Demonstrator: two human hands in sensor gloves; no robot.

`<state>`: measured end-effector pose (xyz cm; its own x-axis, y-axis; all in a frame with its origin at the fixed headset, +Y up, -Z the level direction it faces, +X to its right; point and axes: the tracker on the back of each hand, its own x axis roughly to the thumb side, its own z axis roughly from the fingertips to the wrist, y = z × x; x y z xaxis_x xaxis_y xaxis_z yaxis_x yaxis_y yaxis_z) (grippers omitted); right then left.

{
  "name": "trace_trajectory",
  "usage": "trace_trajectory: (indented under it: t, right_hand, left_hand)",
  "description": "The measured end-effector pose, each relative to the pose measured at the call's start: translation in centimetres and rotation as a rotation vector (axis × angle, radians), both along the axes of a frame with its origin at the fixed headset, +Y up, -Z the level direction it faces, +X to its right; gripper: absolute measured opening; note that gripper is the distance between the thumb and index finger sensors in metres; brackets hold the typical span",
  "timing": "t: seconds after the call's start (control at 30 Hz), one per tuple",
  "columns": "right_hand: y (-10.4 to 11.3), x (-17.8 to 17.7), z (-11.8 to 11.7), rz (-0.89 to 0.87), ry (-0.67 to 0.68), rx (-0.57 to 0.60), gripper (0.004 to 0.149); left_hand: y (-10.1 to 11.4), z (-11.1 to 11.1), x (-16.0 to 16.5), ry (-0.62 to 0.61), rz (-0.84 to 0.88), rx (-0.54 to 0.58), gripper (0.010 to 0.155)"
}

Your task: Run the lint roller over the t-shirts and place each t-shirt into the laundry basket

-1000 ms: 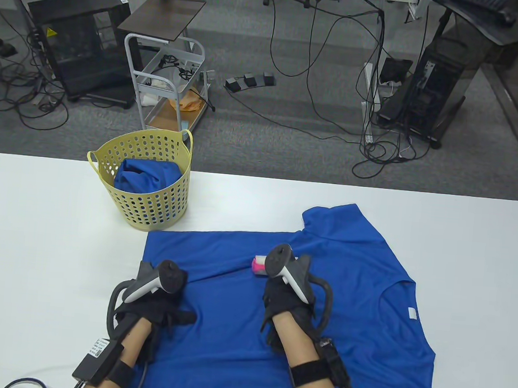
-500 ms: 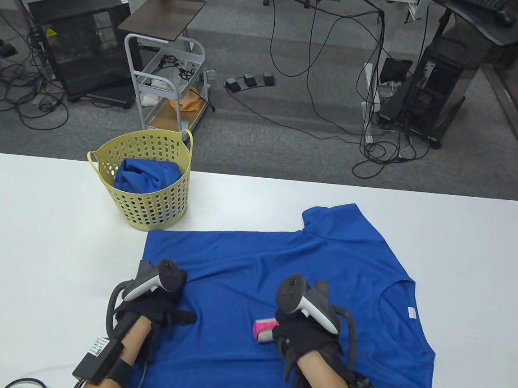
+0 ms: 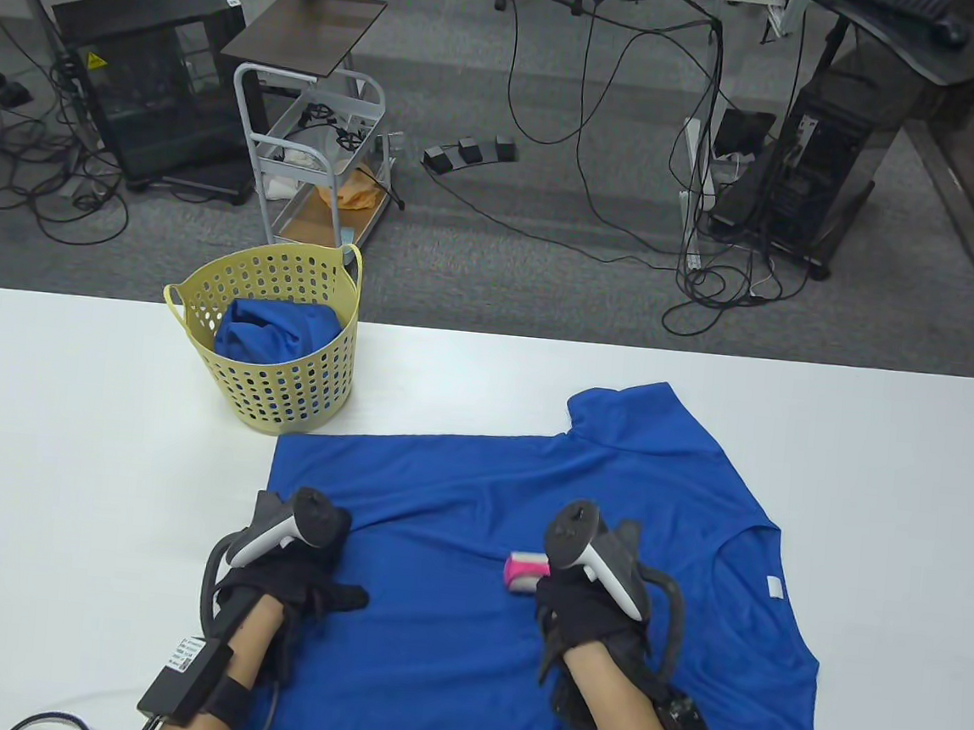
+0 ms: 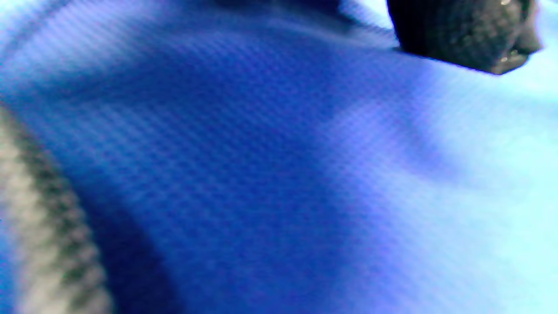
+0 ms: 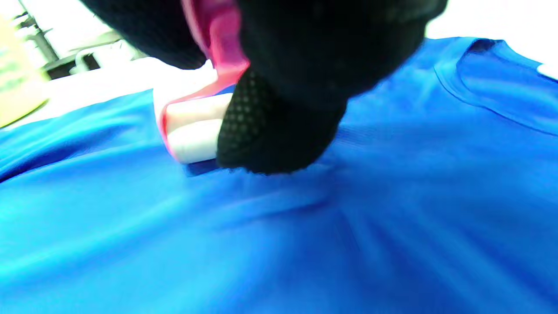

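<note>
A blue t-shirt (image 3: 654,499) lies spread flat on the white table (image 3: 62,447). My right hand (image 3: 585,604) grips a pink lint roller (image 3: 525,571), whose white roll (image 5: 192,131) touches the shirt's middle. My left hand (image 3: 298,578) rests flat on the shirt's left edge, fingers spread and pressing the cloth. In the left wrist view one gloved fingertip (image 4: 462,32) lies on blurred blue fabric (image 4: 244,174). A yellow perforated laundry basket (image 3: 272,333) stands at the back left and holds another blue t-shirt (image 3: 277,331).
The shirt's collar (image 3: 756,546) and white label (image 3: 775,588) lie to the right of my right hand. Beyond the table's far edge there is a metal cart (image 3: 318,154), cables and computer cases on the floor.
My right hand pulled the lint roller from the shirt's middle toward me, then pushed it a little away and to the right. My left hand stayed in place.
</note>
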<state>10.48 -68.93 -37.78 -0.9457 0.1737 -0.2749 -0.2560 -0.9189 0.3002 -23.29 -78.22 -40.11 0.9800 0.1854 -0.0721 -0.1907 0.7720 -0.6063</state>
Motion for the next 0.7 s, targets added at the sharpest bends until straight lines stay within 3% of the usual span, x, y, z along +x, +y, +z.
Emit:
trace_trajectory:
  t: [0.13, 0.2, 0.27, 0.37, 0.47, 0.57, 0.63, 0.7]
  right_hand:
    - [-2.1, 1.1, -5.7, 0.047, -0.077, 0.054, 0.053]
    - [-2.9, 1.7, -6.8, 0.053, -0.081, 0.063, 0.055]
    - [-2.7, 2.2, -6.3, 0.025, -0.076, 0.074, 0.054]
    - [-1.0, 3.5, -3.4, 0.017, -0.012, 0.050, 0.052]
    - [1.0, 5.2, 0.8, 0.019, 0.030, -0.100, 0.050]
    - [1.7, 6.0, 4.4, 0.034, 0.079, -0.250, 0.047]
    - [1.8, 6.0, 6.5, 0.072, 0.102, -0.266, 0.046]
    - [1.9, 6.0, 7.1, 0.110, 0.080, -0.213, 0.046]
  left_hand:
    - [0.0, 0.0, 0.0, -0.001, 0.002, -0.002, 0.101]
    - [-0.1, 0.0, -0.1, 0.003, 0.008, -0.007, 0.101]
    - [0.0, 0.0, -0.1, 0.006, 0.009, -0.008, 0.102]
    - [-0.1, 0.0, -0.1, 0.006, 0.009, -0.013, 0.102]
    - [-0.1, 0.0, -0.1, 0.005, 0.006, -0.010, 0.102]
    - [-0.1, 0.0, -0.2, 0.002, 0.011, -0.028, 0.102]
    - [-0.1, 0.0, -0.1, 0.002, 0.016, -0.045, 0.102]
    - [-0.1, 0.0, -0.1, 0.002, 0.021, -0.057, 0.103]
